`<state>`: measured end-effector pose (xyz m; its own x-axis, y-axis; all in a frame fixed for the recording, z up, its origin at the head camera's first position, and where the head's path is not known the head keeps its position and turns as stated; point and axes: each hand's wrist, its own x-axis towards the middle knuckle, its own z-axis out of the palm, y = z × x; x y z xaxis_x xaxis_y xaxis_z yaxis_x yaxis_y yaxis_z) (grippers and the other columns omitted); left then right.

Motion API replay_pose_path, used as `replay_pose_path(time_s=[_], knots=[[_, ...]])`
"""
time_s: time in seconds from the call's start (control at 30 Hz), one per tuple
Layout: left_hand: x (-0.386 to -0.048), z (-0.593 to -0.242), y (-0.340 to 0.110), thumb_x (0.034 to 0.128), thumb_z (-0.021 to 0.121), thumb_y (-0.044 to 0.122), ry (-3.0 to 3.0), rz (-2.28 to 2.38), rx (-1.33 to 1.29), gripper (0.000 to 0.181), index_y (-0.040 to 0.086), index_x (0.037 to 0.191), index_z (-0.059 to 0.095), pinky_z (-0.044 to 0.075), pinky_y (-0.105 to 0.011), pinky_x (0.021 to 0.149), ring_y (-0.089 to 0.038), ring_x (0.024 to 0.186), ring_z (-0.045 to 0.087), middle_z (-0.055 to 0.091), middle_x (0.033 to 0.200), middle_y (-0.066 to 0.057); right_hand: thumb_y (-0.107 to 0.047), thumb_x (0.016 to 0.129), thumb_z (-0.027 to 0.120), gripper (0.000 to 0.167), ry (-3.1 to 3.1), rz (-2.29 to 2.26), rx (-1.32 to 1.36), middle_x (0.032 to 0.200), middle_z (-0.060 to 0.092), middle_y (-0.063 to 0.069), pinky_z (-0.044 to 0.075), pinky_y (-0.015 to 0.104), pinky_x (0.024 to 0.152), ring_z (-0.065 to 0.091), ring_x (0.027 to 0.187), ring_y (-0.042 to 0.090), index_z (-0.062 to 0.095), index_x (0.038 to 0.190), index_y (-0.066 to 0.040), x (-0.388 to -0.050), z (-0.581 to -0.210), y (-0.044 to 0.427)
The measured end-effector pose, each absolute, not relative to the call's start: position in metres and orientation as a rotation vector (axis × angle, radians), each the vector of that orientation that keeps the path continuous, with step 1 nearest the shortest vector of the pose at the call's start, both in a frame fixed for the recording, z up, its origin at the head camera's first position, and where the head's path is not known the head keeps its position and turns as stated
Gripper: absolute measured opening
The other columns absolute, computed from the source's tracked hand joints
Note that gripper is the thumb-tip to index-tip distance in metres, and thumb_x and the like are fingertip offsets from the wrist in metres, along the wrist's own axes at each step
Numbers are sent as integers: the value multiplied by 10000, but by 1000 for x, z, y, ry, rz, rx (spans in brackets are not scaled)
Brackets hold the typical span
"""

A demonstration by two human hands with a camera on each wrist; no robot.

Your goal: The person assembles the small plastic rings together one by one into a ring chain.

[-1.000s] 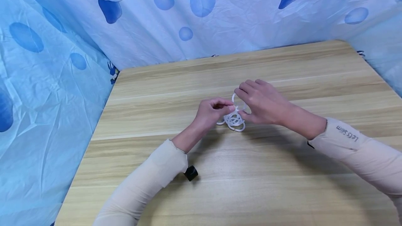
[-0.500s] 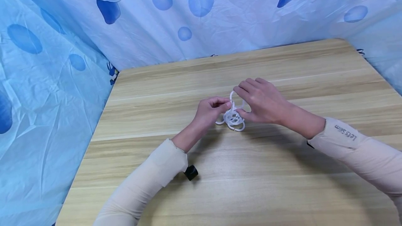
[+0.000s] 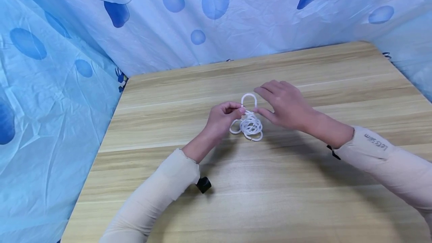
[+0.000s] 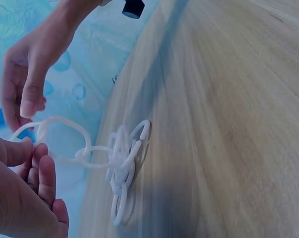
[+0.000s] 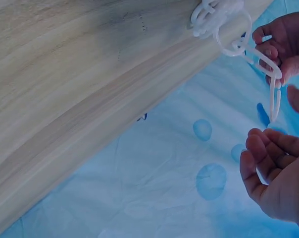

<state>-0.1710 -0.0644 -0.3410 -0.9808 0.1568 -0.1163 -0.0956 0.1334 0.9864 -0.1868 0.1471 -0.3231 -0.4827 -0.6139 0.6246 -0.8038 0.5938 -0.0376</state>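
Observation:
White plastic rings linked into a chain lie bunched in a pile (image 3: 251, 125) on the table. The thumb and forefinger of my left hand (image 3: 221, 119) pinch the raised end of the chain. From that grip a top ring (image 3: 249, 94) stands up in an arch. My right hand (image 3: 285, 104) hovers just right of it, fingers spread and relaxed. In the right wrist view this hand (image 5: 283, 178) holds nothing, its fingertips close to the end ring (image 5: 274, 101). The left wrist view shows linked rings (image 4: 65, 121) stretched between my left fingers and the pile.
The wood-grain table (image 3: 263, 198) spreads around the hands. A blue patterned curtain (image 3: 152, 36) hangs behind it and along the left side. A small black block (image 3: 204, 185) sits at the left wrist, below the beige sleeve (image 3: 158, 194).
My right hand has let go of the top ring and drawn slightly away to the right, its fingers opening. My left hand has shifted a little left, still pinching the chain, so the ring shows more fully.

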Motion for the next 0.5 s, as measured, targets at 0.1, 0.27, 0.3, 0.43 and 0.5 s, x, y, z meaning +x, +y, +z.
replay_pose_path(time_s=[0.1,0.27,0.3,0.43,0.5], knots=[[-172,-339,-68,887,692,111,2240,1955,29,162,1,1004,679,466,-494,930,-143,800,606,659,830,-17,-227,801,760,429,-2276,491,1052,1001,661,197,497,519,803,618,935,359,639,1096,60,-188,-323,151],[-175,-340,-76,886,697,125,2275,1954,-47,163,15,1005,682,462,-471,942,-130,769,590,673,827,-24,-173,834,722,314,-2322,524,967,973,664,190,503,518,794,620,910,350,660,1050,47,-188,-324,159],[-175,-341,-78,885,696,122,2279,1955,-63,164,14,1007,682,461,-466,945,-129,765,586,672,825,-25,-168,835,721,299,-2329,526,954,964,662,187,503,517,786,619,901,348,662,1039,43,-188,-325,161],[-178,-343,-89,877,708,131,2314,1943,-146,166,24,1001,688,459,-458,946,-129,768,580,668,825,-17,-153,836,719,273,-2362,527,917,951,657,181,504,514,759,618,882,347,665,1021,41,-188,-327,167],[-179,-344,-96,875,712,144,2345,1921,-196,166,39,1003,693,459,-448,937,-131,777,580,662,830,-10,-147,836,720,268,-2388,525,898,950,655,179,505,512,745,618,874,347,666,1019,41,-188,-327,171]])
